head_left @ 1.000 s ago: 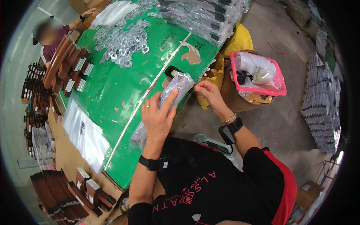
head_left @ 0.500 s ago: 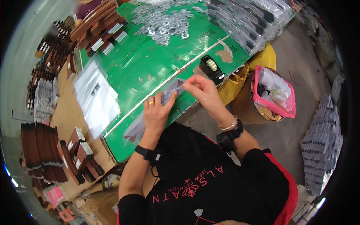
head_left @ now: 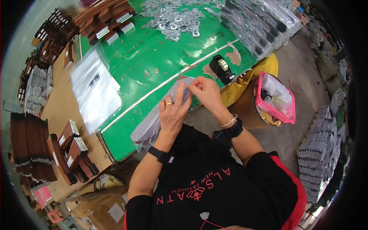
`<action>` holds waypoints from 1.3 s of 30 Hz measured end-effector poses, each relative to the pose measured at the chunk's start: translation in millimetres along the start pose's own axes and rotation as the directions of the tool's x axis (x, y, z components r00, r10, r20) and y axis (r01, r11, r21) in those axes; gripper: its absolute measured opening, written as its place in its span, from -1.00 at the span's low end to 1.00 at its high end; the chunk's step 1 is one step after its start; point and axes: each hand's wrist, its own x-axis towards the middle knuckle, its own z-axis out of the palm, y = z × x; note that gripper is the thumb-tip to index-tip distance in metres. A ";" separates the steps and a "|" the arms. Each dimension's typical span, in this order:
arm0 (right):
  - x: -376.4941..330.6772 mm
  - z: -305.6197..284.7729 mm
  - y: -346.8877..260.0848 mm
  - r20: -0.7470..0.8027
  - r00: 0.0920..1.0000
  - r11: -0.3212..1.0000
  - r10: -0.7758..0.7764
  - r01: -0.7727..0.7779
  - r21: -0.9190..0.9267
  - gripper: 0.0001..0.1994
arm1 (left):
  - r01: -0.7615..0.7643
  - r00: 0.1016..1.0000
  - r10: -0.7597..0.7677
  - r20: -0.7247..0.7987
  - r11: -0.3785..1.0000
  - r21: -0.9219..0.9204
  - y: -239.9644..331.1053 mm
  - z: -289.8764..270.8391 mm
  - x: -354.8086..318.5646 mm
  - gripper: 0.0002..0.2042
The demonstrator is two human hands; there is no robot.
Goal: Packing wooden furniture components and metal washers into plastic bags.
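Left hand (head_left: 173, 113) flat, pressing clear bag (head_left: 153, 124) onto green counter (head_left: 153, 65) edge. Right hand (head_left: 204, 91) pinching bag top. Tape dispenser (head_left: 221, 68) at 1 o'clock, near.

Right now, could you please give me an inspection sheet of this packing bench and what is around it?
Surface: green table with a pale line across it and worn patches.
Job's things: long clear bag with dark contents, lying over the table edge.
Clutter: tape dispenser, pile of metal rings, flat clear bags, brown boxes.
Hands: left hand flat on the bag; right hand pinching its top end.
Cables: nothing seen.
Surroundings: pink-rimmed bin, yellow sack, stacked packed bags on the floor.
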 end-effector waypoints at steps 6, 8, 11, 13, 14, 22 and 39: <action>5.1 -7.1 -1.8 0.057 0.998 0.998 0.009 -0.005 -0.065 -0.72 | 0.000 1.000 0.001 0.018 0.999 -0.048 0.7 0.0 2.6 -0.54; 0.9 -13.1 -13.4 0.041 0.999 0.997 0.000 0.003 -0.082 -0.71 | 0.013 1.000 -0.012 0.017 0.998 -0.059 -2.3 0.8 4.6 -0.56; 1.6 -18.5 -9.9 0.047 0.999 1.000 -0.005 0.006 -0.015 -0.70 | 0.041 0.999 -0.039 0.021 0.990 -0.134 -9.8 -3.7 10.9 -0.54; 3.5 -20.7 -0.8 0.072 0.997 0.998 -0.009 0.004 0.070 -0.70 | 0.077 0.997 -0.071 0.036 0.975 -0.209 -14.9 -6.4 13.5 -0.53; 3.9 -21.6 3.1 0.146 0.989 0.966 0.028 -0.064 0.250 -0.74 | 0.078 0.997 -0.072 0.037 0.975 -0.207 -15.1 -6.7 13.3 -0.53; 10.3 -11.8 5.7 0.238 0.970 0.853 0.056 -0.171 0.493 -0.77 | 0.190 0.981 -0.163 0.102 0.902 -0.388 -26.7 -5.5 22.9 -0.46; 38.6 12.4 12.4 0.319 0.944 0.829 -0.090 -0.107 0.549 -0.63 | 0.420 0.907 -0.286 0.308 0.643 -0.640 -60.2 9.3 28.1 -0.50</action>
